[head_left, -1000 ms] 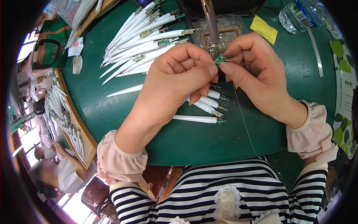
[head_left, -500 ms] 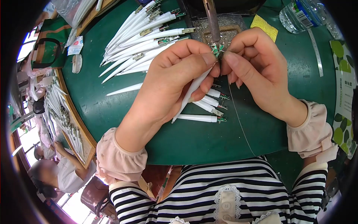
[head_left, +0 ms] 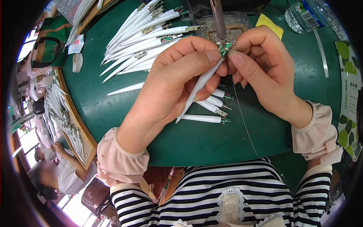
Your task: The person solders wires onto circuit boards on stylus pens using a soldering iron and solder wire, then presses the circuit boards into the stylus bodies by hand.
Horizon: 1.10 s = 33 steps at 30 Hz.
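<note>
My left hand (head_left: 177, 75) is closed on a white tapered stick (head_left: 199, 86), whose pointed end slants down toward me. A small green circuit board (head_left: 224, 49) sits at the stick's upper end, just under the tip of a metal soldering iron (head_left: 219, 22). My right hand (head_left: 261, 68) is pinched beside the board, and a thin wire (head_left: 244, 117) hangs from its fingers down to the table edge. What lies between the right fingertips is too small to make out. Several white sticks with boards (head_left: 200, 118) lie below and behind my hands.
A pile of white sticks (head_left: 151, 41) lies at the upper left. Farther right are a yellow sponge (head_left: 269, 25), a plastic bottle (head_left: 305, 17) and a steel ruler (head_left: 321, 55). A wooden tray (head_left: 92, 145) of sticks stands at left, near another person (head_left: 72, 176).
The white stick has swung into view below my left hand, its board now up against the iron's tip. My right hand has shifted slightly right, with the wire trailing from it.
</note>
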### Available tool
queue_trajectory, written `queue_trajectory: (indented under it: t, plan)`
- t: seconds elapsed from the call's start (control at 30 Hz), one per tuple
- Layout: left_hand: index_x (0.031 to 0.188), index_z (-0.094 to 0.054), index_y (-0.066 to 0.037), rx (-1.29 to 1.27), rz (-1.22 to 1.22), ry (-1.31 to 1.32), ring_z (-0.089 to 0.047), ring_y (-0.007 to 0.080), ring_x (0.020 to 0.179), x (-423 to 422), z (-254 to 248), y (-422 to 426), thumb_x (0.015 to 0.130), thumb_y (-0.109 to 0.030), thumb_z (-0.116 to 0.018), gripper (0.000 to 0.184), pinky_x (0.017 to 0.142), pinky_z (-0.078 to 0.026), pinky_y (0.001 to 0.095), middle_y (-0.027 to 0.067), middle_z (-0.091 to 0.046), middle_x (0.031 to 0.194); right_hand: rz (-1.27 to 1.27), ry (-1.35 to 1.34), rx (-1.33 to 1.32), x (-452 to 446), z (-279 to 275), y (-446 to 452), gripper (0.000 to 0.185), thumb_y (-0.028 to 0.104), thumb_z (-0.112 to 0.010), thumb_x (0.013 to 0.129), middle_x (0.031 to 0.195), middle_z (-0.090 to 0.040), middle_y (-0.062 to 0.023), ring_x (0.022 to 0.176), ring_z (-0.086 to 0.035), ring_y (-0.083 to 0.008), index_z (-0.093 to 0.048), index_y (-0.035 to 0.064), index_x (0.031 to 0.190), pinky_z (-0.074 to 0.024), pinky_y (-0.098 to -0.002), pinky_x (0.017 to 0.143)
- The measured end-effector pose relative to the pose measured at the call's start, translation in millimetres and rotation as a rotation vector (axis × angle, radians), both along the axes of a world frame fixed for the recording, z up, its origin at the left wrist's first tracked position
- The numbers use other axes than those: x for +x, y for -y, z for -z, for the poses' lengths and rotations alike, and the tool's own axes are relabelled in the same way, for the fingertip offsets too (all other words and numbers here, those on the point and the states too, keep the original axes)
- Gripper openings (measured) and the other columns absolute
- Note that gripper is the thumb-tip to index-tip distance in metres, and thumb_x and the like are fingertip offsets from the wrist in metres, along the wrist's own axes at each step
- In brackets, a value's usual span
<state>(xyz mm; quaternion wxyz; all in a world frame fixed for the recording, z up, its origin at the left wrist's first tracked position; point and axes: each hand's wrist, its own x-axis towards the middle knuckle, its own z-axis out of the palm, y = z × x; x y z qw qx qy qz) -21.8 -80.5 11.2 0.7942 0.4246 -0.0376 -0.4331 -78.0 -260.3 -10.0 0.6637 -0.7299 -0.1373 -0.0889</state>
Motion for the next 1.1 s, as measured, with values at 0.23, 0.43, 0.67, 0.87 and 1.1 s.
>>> queue_trajectory:
  t: [0.23,0.43,0.67,0.87,1.1]
  plan:
    - [0.091,-0.054,-0.004,0.197,-0.023,0.104,-0.047,0.0086,0.054,-2,2,2,0.089,-0.018,-0.051,0.014,0.039,-0.03,0.0178,0.0075,-0.056,0.078,0.022,-0.094,-0.007,-3,-3,3,0.014,0.003,-0.056,0.089,0.084,-0.057,-0.0043,0.069,-0.055,-0.007,-0.049,0.0013,0.101,-0.0431,-0.0179,0.057]
    - [0.092,-0.054,-0.003,0.202,-0.022,0.126,-0.048,0.0089,0.055,-4,3,1,0.09,-0.016,-0.051,0.013,0.04,-0.031,0.018,0.0082,-0.057,0.078,0.074,0.058,-0.186,-7,-2,6,0.022,-0.005,-0.06,0.084,0.095,-0.054,-0.0064,0.08,-0.053,-0.0095,-0.053,-0.0018,0.104,-0.0438,-0.0202,0.068]
    - [0.098,-0.056,-0.002,0.206,0.018,0.127,-0.049,0.0107,0.055,-5,3,0,0.091,-0.013,-0.05,0.014,0.04,-0.032,0.0194,0.0108,-0.059,0.08,0.142,0.365,-0.448,-3,-4,7,0.021,-0.006,-0.066,0.077,0.09,-0.057,-0.0091,0.074,-0.056,-0.0147,-0.06,0.0002,0.096,-0.0453,-0.0226,0.062]
    - [0.1,-0.055,0.0,0.158,0.039,0.035,-0.051,0.012,0.056,-4,2,-1,0.091,-0.011,-0.049,0.015,0.041,-0.034,0.0204,0.0124,-0.06,0.081,0.141,0.494,-0.524,1,-3,11,0.02,-0.003,-0.07,0.072,0.087,-0.057,-0.0106,0.074,-0.058,-0.0201,-0.062,0.0006,0.091,-0.0458,-0.0256,0.06]
    - [0.1,-0.055,0.002,0.213,0.08,0.175,-0.055,0.0112,0.059,-5,3,-2,0.091,-0.009,-0.052,0.015,0.042,-0.036,0.02,0.0119,-0.061,0.082,0.101,0.546,-0.571,2,-3,11,0.017,0.002,-0.069,0.074,0.086,-0.055,-0.0119,0.07,-0.055,-0.0227,-0.059,0.0004,0.087,-0.0444,-0.0291,0.059]
